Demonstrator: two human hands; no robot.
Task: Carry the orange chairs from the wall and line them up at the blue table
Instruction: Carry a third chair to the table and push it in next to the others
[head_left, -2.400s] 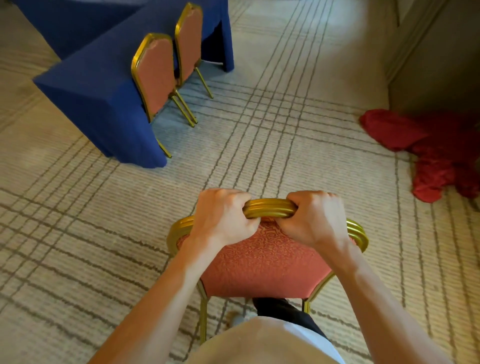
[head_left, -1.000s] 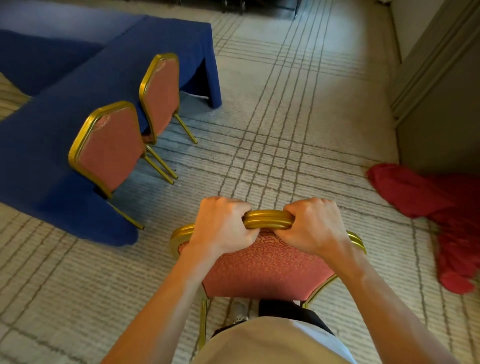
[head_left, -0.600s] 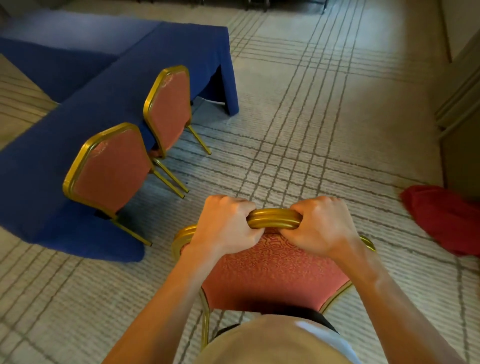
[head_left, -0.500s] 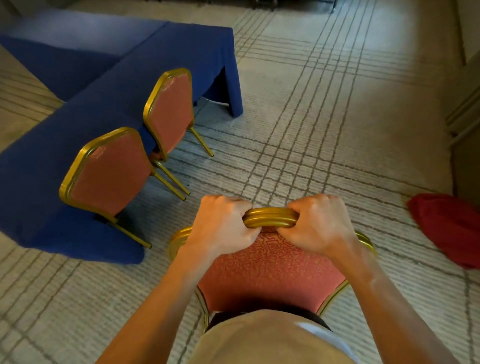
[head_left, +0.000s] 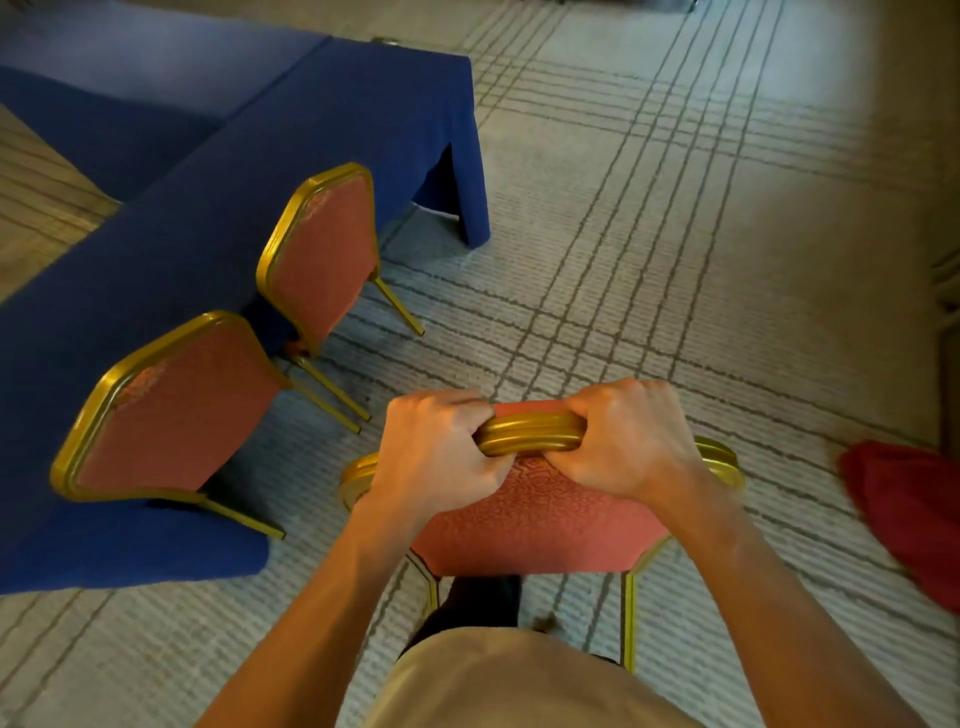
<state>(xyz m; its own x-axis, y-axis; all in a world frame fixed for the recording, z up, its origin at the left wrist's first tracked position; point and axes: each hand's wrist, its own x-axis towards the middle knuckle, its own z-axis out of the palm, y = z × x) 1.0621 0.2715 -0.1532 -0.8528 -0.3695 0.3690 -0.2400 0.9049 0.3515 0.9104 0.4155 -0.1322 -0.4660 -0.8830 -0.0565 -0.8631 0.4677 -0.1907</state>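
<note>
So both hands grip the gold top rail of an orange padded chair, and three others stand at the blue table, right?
Not three: the head view shows two, a nearer orange chair and a farther orange chair, at the blue table. The left hand and right hand grip the gold rail.

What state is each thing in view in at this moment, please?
blue table, cloth-draped down to the carpet.
held orange chair, upright, top rail gripped by both hands, apart from the table.
left hand, curled round that rail.
right hand, curled round the same rail.
nearer chair, upright, pushed in at the table.
farther chair, upright, pushed in beside it.
red cloth, crumpled on the carpet.
</note>
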